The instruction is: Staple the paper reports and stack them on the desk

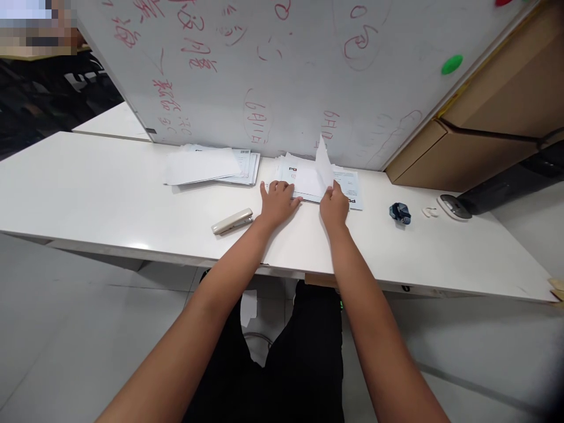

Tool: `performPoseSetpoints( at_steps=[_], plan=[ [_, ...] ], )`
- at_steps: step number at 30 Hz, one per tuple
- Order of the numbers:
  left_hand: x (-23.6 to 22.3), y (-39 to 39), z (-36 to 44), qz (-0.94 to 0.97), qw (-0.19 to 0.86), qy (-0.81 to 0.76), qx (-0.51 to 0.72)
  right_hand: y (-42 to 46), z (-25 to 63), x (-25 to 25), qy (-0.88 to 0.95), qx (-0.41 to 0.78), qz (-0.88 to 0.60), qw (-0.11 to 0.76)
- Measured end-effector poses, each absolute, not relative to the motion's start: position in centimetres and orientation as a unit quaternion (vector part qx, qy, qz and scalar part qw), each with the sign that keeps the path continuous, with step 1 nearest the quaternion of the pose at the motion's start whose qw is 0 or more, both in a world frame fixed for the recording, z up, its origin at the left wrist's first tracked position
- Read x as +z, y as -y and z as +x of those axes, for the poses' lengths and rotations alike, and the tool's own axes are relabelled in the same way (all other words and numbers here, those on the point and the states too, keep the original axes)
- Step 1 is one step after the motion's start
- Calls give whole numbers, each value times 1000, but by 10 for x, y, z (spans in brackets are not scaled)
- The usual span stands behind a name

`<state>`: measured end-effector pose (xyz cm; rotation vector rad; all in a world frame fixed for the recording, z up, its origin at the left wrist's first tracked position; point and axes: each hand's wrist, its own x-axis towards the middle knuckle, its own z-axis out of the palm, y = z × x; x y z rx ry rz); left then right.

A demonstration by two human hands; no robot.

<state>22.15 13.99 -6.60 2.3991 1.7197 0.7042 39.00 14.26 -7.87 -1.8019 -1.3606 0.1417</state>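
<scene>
My left hand (278, 204) lies with fingers spread on the front left corner of a pile of printed sheets (304, 179). Beside it, my right hand (335, 204) is closed on a white sheet of paper (325, 164), whose raised part stands up from the pile. Bluish printed papers (352, 183) show under and to the right of that hand. A beige stapler (232, 221) rests on the table left of my left hand, apart from it. Farther left is a second stack of papers (202, 165), a blank white sheet on top.
A whiteboard (286, 76) with red writing stands along the back of the white table (110, 194). To the right are a dark blue bunched item (400, 213), small white pieces (430, 212), a mouse (455, 207) and cardboard boxes (423, 150).
</scene>
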Motion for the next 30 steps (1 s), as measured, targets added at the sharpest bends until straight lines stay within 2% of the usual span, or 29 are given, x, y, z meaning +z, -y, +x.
performPoseSetpoints(
  at_steps=[5,10,24,30],
  plan=[
    [-70,-141,222,806,60,-549,214,-143,390,-78,533,47,-722,438],
    [-71,-142,223,817,58,-542,191,-143,388,-74,542,63,-741,392],
    [-65,-138,224,824,79,-528,187,-140,385,-75,657,55,-668,346],
    [-69,-141,225,824,77,-531,181,-144,387,-76,626,45,-705,329]
  ],
)
